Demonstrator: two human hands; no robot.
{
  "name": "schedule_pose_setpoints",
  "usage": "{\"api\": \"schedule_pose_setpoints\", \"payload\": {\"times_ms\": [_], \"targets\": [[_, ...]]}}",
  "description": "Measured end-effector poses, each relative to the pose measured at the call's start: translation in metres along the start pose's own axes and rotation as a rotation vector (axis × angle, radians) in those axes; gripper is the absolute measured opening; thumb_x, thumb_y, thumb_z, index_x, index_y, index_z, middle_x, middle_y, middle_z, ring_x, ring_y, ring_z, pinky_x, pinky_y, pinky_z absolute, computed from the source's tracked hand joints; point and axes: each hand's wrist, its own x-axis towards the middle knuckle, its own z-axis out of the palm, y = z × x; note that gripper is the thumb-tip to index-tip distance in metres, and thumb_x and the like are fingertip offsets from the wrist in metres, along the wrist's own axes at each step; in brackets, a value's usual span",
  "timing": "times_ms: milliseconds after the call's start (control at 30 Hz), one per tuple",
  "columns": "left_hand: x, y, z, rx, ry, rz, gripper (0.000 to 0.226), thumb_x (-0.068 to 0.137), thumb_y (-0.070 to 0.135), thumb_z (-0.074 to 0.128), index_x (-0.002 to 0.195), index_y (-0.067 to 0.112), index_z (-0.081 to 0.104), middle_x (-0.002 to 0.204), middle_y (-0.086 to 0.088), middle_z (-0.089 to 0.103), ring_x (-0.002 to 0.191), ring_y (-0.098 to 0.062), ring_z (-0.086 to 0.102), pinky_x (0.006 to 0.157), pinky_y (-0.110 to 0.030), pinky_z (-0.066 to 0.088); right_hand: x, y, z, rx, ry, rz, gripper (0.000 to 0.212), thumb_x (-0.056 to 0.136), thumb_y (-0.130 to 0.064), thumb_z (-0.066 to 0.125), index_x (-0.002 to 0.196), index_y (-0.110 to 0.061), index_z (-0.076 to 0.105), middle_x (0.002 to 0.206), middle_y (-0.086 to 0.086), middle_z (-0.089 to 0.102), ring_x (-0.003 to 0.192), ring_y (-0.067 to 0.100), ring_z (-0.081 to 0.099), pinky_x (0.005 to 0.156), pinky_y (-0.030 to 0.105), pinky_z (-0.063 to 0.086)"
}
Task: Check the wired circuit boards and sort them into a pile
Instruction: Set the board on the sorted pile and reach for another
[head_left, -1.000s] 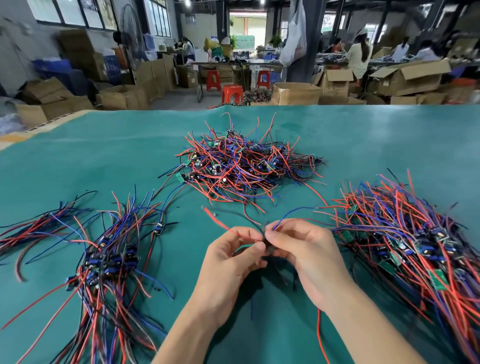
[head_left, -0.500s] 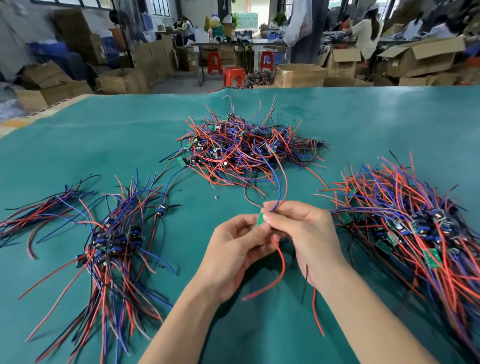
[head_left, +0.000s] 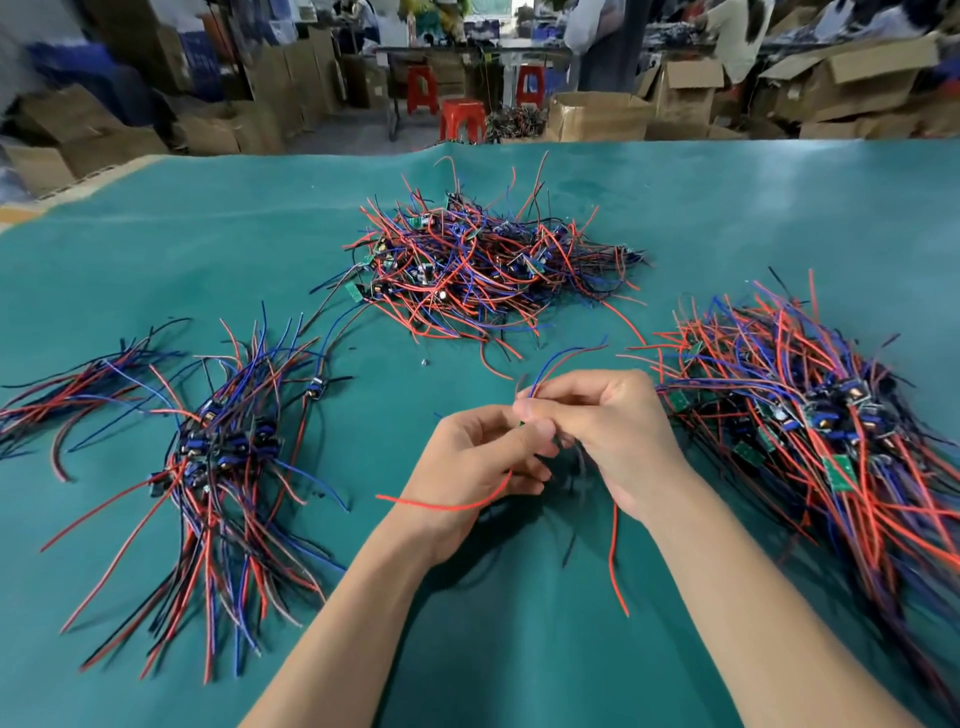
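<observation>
Teal mat (head_left: 727, 218) covering the worktable. Beyond its far edge: red stools (head_left: 462, 120), open cardboard boxes (head_left: 597, 117), further boxes stacked at left (head_left: 67, 130). People (head_left: 737, 36) work at tables in the blurred background.

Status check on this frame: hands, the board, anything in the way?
Left hand and right hand both pinching one wired circuit board, mostly hidden by fingers. Its red wire dangles. Sorted pile to the left, path unobstructed.
</observation>
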Motion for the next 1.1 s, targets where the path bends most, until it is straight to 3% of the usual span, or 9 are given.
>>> {"api": "schedule_pose_setpoints", "payload": {"times_ms": [67,200,367,500,633,733,867,967,1100], "targets": [[0.0,0.0,0.001,0.046,-0.006,-0.001,0.011,0.077,0.009,0.068,0.086,0.006,0.074,0.082,-0.013,0.07,0.061,-0.017,0.061,0.059,-0.025,0.053,0.001,0.0,-0.001,-0.013,0.015,0.004,0.009,0.073,-0.005,0.087,0.07,-0.009,0.079,0.063,0.005,0.071,0.052,0.009,0.058,0.049,0.015,0.04],[-0.002,-0.001,0.003,0.064,-0.02,-0.014,0.03,0.074,0.0,0.05,0.078,0.011,0.077,0.08,-0.015,0.069,0.061,-0.018,0.062,0.059,-0.026,0.054,-0.002,0.001,0.001,0.022,-0.016,0.041,0.015,0.073,-0.003,0.087,0.065,-0.006,0.075,0.059,0.01,0.067,0.044,0.013,0.053,0.042,0.017,0.038],[0.0,-0.002,-0.001,0.059,-0.114,-0.029,0.021,0.093,0.016,0.063,0.101,-0.001,0.071,0.087,-0.019,0.071,0.064,-0.021,0.064,0.06,-0.026,0.054,0.002,0.003,-0.003,0.028,0.082,0.096,0.018,0.073,-0.017,0.088,0.062,-0.016,0.074,0.054,-0.004,0.059,0.047,0.007,0.052,0.048,0.017,0.039],[0.001,-0.007,0.003,0.105,0.044,0.045,0.017,0.096,0.015,0.063,0.084,0.006,0.073,0.077,-0.013,0.068,0.058,-0.019,0.062,0.051,-0.024,0.05,0.005,0.008,-0.005,0.055,0.078,0.106,0.021,0.077,-0.017,0.085,0.061,-0.017,0.072,0.052,-0.006,0.054,0.046,0.008,0.044,0.046,0.02,0.032],[0.0,-0.004,0.002,0.167,0.003,0.022,0.031,0.101,0.02,0.055,0.084,-0.005,0.064,0.059,-0.007,0.056,0.038,-0.014,0.046,0.037,-0.019,0.036,0.006,0.011,-0.003,0.074,0.078,0.107,0.021,0.081,-0.014,0.083,0.064,-0.017,0.073,0.055,-0.004,0.054,0.045,0.009,0.051,0.044,0.02,0.033],[-0.002,0.0,0.002,0.145,-0.058,-0.004,0.031,0.101,0.022,0.054,0.09,-0.003,0.068,0.059,-0.004,0.049,0.034,-0.01,0.039,0.032,-0.016,0.028,0.011,0.012,-0.009,0.035,0.207,0.052,0.021,0.083,-0.01,0.081,0.065,-0.016,0.073,0.054,-0.006,0.055,0.046,0.008,0.048,0.044,0.019,0.038],[-0.005,-0.002,0.009,0.126,-0.153,-0.051,0.03,0.101,0.025,0.054,0.089,0.002,0.07,0.06,-0.006,0.05,0.035,-0.01,0.043,0.032,-0.017,0.032,0.019,0.016,-0.031,-0.158,0.47,-0.069,0.018,0.084,-0.013,0.081,0.068,-0.017,0.073,0.051,-0.007,0.059,0.045,0.01,0.05,0.05,0.026,0.042],[-0.005,-0.001,0.01,0.129,-0.174,-0.048,0.031,0.099,0.028,0.055,0.087,0.003,0.07,0.06,-0.007,0.049,0.034,-0.01,0.042,0.032,-0.016,0.031,0.019,0.017,-0.035,-0.443,0.545,-0.217,0.019,0.086,-0.026,0.078,0.069,-0.019,0.074,0.053,-0.005,0.064,0.055,0.022,0.064,0.062,0.038,0.053],[-0.006,0.001,0.008,0.137,-0.224,-0.044,0.031,0.093,0.034,0.058,0.085,0.006,0.07,0.06,-0.007,0.049,0.034,-0.01,0.042,0.031,-0.017,0.031,0.02,0.017,-0.04,-0.497,0.625,-0.325,0.016,0.089,-0.023,0.073,0.076,-0.014,0.075,0.069,-0.001,0.071,0.065,0.027,0.068,0.072,0.048,0.056]]}}
